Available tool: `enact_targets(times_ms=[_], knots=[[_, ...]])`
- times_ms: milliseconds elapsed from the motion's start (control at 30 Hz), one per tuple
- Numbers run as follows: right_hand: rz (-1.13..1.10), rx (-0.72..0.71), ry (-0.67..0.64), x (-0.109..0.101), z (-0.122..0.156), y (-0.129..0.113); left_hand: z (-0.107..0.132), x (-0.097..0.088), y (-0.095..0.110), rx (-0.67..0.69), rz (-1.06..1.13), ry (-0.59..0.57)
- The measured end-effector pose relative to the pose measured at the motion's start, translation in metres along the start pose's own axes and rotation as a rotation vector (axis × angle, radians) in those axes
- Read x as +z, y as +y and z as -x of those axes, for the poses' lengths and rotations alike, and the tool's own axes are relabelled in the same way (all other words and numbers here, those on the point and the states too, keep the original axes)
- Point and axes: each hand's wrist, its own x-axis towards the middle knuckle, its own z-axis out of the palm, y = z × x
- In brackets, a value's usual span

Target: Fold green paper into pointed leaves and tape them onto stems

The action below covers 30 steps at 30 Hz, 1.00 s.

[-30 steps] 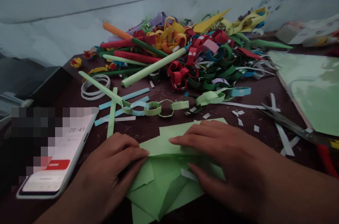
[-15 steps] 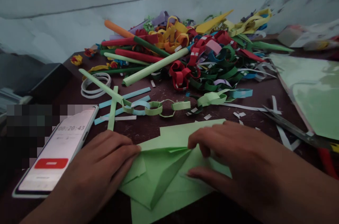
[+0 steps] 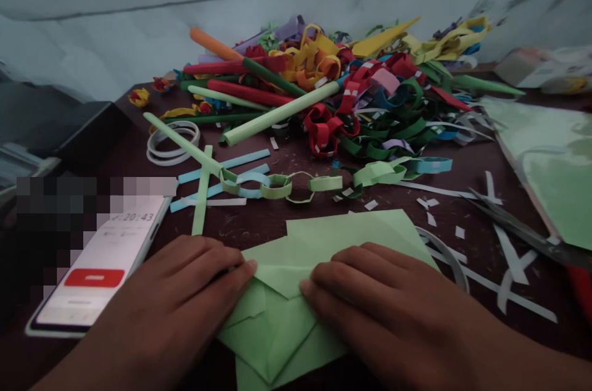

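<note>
A folded light green paper sheet (image 3: pixel 324 237) lies on the dark table (image 3: pixel 462 163) right in front of me. My left hand (image 3: pixel 185 292) rests on its left edge, fingers together and pressing the fold down. My right hand (image 3: pixel 383 298) lies flat on the sheet's right half, its fingertips pressing the crease near the middle. The two sets of fingertips are a short gap apart. Just beyond the sheet stretches a paper chain (image 3: pixel 277 184) of green and blue links.
A phone (image 3: pixel 102 267) with a lit timer screen lies at the left. Behind the chain is a heap of coloured paper rolls, strips and chains (image 3: pixel 333 89). Scissors (image 3: pixel 531 234) and a large green sheet (image 3: pixel 550 163) are at the right, white tape rings (image 3: pixel 171 141) at the left.
My right hand slid left along the sheet and flattened the raised flap; its fingertips now press the fold close to my left hand. The view shifted slightly.
</note>
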Motion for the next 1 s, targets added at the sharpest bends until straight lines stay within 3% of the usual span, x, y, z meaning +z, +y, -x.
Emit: enact_targets(times_ms=[167,367,900,1000], knots=[[-0.002,0.013,0.043,0.008,0.003,0.001,0.008,-0.002,0.004,-0.001,-0.034,-0.045],[0.011,0.033,0.016,0.006,-0.001,-0.001,0.015,-0.003,0.007,0.016,-0.037,0.01],[0.127,-0.034,0.137,0.019,0.004,0.004,0.007,-0.004,0.014,0.058,-0.216,-0.071],[0.158,-0.042,0.108,0.017,0.001,0.003,0.012,-0.008,0.017,0.001,-0.18,0.02]])
